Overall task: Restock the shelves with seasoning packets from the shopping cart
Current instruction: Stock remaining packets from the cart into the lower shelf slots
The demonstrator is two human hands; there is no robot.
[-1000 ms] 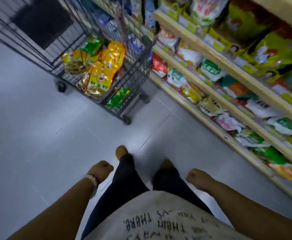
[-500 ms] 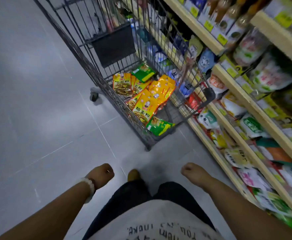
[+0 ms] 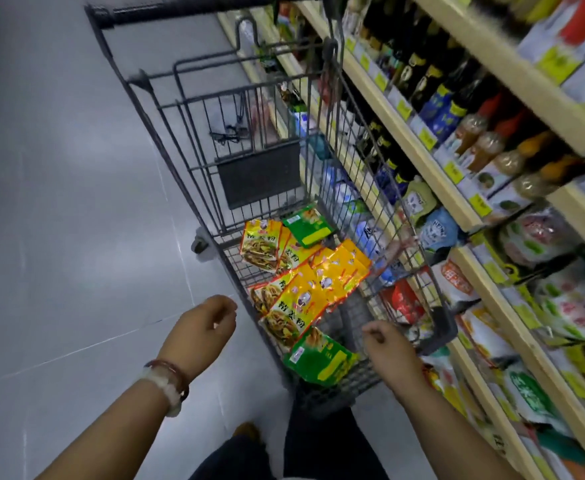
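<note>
Both hands empty, fingers loosely curled — left hand (image 3: 203, 323) beside shopping cart (image 3: 194, 161), right hand (image 3: 386, 344) over its near end — seasoning packets (image 3: 305, 292) inside, shelves (image 3: 433, 161) right.

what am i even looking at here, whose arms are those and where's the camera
This is one picture from a wide-angle camera worn on a person's head, looking forward and down, so the arms belong to the wearer. There is no robot. The left hand, with bracelets on its wrist, and the right hand both hang loosely curled and hold nothing. In front of them stands a wire shopping cart on a grey tiled floor. In its basket lie yellow-orange seasoning packets and two green packets. To the right run store shelves stocked with dark bottles higher up and bagged goods lower down. The picture is somewhat blurred, so the packet print is hard to read.
</note>
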